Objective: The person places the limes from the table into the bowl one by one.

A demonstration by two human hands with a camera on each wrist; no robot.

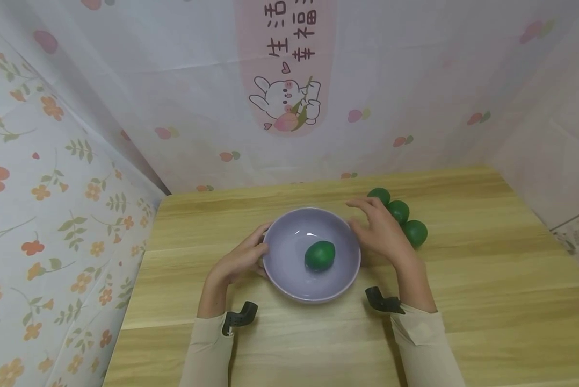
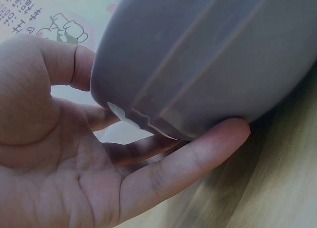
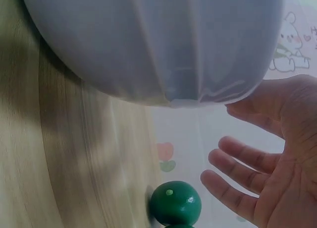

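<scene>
A lavender bowl [image 1: 286, 269] stands in the middle of the wooden table, with one green lime [image 1: 320, 255] inside it. My left hand [image 1: 243, 260] holds the bowl at its left side, the thumb by the rim. In the left wrist view, fingers [image 2: 198, 156] of that hand lie along the ribbed outer wall. My right hand [image 1: 380, 231] is at the bowl's right edge, its thumb against the rim. Its other fingers [image 3: 237, 161] reach out away from the wall and hold nothing. Three more limes [image 1: 415, 233] lie just right of this hand, partly hidden behind it.
The wooden table [image 1: 487, 301] runs back to a printed curtain [image 1: 415, 97] with a rabbit picture. A floral curtain [image 1: 67, 226] hangs along the left edge. Black mounts [image 1: 381, 301] sit on both sleeves near the wrists.
</scene>
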